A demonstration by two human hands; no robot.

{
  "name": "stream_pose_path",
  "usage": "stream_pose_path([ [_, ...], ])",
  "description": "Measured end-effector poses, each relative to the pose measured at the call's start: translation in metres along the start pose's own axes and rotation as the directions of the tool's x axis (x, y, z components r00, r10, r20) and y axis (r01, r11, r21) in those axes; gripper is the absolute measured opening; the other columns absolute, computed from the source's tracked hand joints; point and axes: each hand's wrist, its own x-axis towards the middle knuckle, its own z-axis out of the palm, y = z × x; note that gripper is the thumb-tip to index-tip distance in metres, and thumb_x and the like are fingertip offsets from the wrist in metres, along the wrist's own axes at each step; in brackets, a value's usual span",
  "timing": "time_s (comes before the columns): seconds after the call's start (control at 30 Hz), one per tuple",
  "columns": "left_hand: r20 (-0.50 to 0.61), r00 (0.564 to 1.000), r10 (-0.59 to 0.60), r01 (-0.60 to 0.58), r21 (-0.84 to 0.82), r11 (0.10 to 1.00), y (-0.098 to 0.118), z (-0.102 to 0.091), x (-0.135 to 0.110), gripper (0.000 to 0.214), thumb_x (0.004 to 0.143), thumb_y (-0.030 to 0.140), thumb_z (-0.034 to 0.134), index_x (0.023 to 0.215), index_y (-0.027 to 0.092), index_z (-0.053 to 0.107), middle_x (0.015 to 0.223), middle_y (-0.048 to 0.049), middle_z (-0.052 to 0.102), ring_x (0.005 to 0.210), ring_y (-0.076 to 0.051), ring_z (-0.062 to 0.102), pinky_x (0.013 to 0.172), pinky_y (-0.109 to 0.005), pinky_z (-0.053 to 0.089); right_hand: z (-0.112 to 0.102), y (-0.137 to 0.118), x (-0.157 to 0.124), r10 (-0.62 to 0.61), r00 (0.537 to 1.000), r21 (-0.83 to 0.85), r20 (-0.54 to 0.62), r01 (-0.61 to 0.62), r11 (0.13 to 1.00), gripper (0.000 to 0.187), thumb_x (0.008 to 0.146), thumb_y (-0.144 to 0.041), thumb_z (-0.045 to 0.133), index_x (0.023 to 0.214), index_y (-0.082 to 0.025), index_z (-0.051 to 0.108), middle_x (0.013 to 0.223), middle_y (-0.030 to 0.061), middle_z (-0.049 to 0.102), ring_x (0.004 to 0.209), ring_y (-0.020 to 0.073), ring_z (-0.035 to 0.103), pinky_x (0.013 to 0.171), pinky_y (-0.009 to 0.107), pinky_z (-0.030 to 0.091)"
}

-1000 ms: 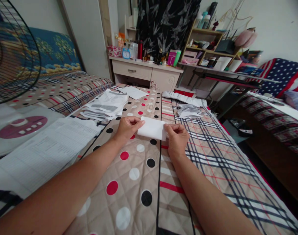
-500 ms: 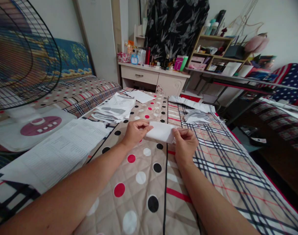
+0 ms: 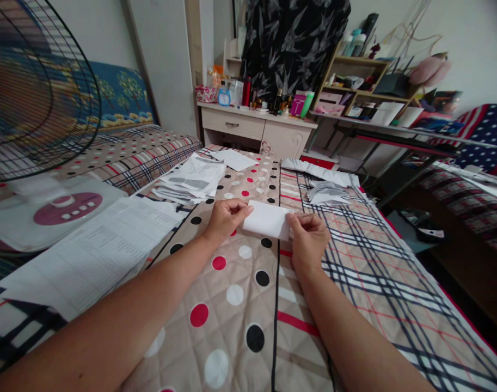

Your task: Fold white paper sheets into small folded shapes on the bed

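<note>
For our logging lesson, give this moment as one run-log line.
left hand: pinching white paper; right hand: pinching its opposite end; beneath: patterned quilt

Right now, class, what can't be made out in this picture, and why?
In the head view:
Underside of the white paper between left hand and right hand: faces away from the camera.
Text on the printed sheets: too small to read.
Lower sheets of the larger paper pile: covered by upper ones.
Fan: blades blurred, left side cut off by the picture edge.

Printed sheets (image 3: 105,239), paper stacks (image 3: 197,177) on patterned bedspread (image 3: 242,313)
</note>
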Motion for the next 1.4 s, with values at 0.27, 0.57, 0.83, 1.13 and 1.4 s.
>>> stream_pose_path([
  [0.27, -0.01, 1.0, 0.004, -0.004, 0.018, 1.0, -0.005, 0.001, 0.003, 0.019, 0.072, 0.032, 0.071, 0.066, 0.014, 0.068, 0.068, -0.0021, 0.068, 0.065, -0.014, 0.059, 0.063, -0.024, 0.046, -0.001, 0.0, 0.001, 0.035, 0.999, 0.028, 0.01, -0.035, 0.999, 0.025, 0.066, -0.024, 0.078, 0.059, -0.019, 0.054, 0.069, -0.0001, 0.066, 0.065, 0.0129, 0.059, 0.066, 0.027, 0.046],
  [0.57, -0.006, 0.999, 0.04, -0.039, 0.041, 0.998, -0.008, -0.001, 0.003, 0.019, 0.073, 0.032, 0.072, 0.068, 0.014, 0.069, 0.071, -0.003, 0.07, 0.066, -0.014, 0.061, 0.065, -0.025, 0.048, -0.001, 0.002, 0.001, 0.041, 0.999, 0.05, 0.016, -0.042, 0.998, 0.022, 0.067, -0.027, 0.079, 0.063, -0.018, 0.059, 0.073, 0.0016, 0.069, 0.069, 0.0145, 0.062, 0.068, 0.029, 0.047],
  [0.83, -0.025, 0.997, 0.072, -0.069, 0.087, 0.994, -0.009, 0.0, 0.004, 0.017, 0.073, 0.032, 0.071, 0.071, 0.015, 0.071, 0.077, -0.0044, 0.072, 0.073, -0.016, 0.064, 0.07, -0.027, 0.05, -0.001, 0.003, 0.002, 0.054, 0.998, 0.055, 0.011, -0.055, 0.997, 0.022, 0.067, -0.029, 0.079, 0.065, -0.017, 0.061, 0.074, 0.0018, 0.069, 0.069, 0.0144, 0.061, 0.067, 0.029, 0.047],
  [1.13, 0.028, 0.999, 0.046, -0.047, 0.028, 0.999, -0.003, -0.003, 0.002, 0.027, 0.08, 0.041, 0.068, 0.083, 0.015, 0.074, 0.092, -0.0069, 0.072, 0.091, -0.02, 0.065, 0.082, -0.029, 0.05, 0.0, 0.001, 0.0, 0.167, 0.966, 0.158, 0.2, -0.199, 0.967, 0.026, 0.067, -0.038, 0.08, 0.08, -0.018, 0.069, 0.077, 0.0001, 0.069, 0.067, 0.0132, 0.059, 0.066, 0.026, 0.046],
  [1.4, 0.023, 0.99, -0.138, 0.14, -0.195, 0.971, -0.007, -0.004, 0.003, 0.044, 0.076, 0.048, 0.071, 0.104, 0.014, 0.073, 0.119, -0.0135, 0.068, 0.099, -0.023, 0.065, 0.081, -0.031, 0.052, -0.002, -0.003, -0.003, 0.33, 0.887, 0.155, 0.323, -0.394, 0.906, 0.054, 0.077, -0.069, 0.056, 0.07, -0.017, 0.072, 0.08, 0.0071, 0.071, 0.068, 0.0182, 0.064, 0.059, 0.029, 0.049],
])
